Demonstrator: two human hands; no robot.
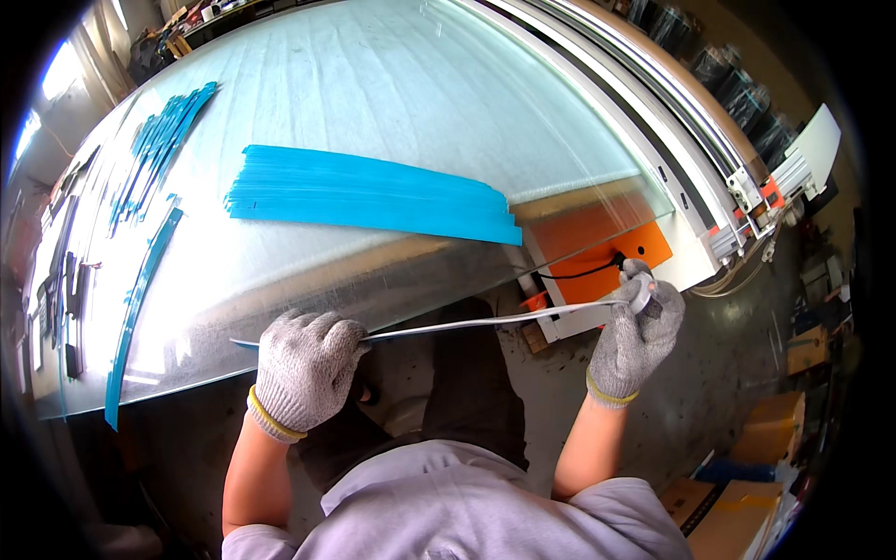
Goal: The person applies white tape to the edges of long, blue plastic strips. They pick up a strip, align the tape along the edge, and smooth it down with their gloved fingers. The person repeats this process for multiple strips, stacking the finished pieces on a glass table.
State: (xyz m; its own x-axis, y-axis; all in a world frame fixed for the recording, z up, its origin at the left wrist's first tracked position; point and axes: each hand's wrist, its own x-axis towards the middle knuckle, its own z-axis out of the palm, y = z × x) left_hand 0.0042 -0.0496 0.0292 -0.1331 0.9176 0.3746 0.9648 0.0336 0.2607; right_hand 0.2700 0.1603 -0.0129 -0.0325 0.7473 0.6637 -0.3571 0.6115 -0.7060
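A long, narrow white strip point(485, 322) stretches between my hands, above the near edge of a large glass sheet point(327, 93). My left hand point(308, 371), in a grey knit glove, is closed in a fist around the strip's left part, and a short blue-edged end sticks out past it over the glass. My right hand point(637, 327), gloved alike, pinches the other end, where the white band curls over the fingers. Beyond my hands, a row of bright blue strips point(364, 196) lies side by side on the glass.
More blue strips point(163, 149) lie loosely at the left, and a single one point(140, 308) overhangs the glass edge. Dark pieces point(70, 280) sit farther left. A metal rail point(653, 121) runs along the right side, near an orange plate point(644, 245). Cardboard boxes point(733, 518) stand on the floor at lower right.
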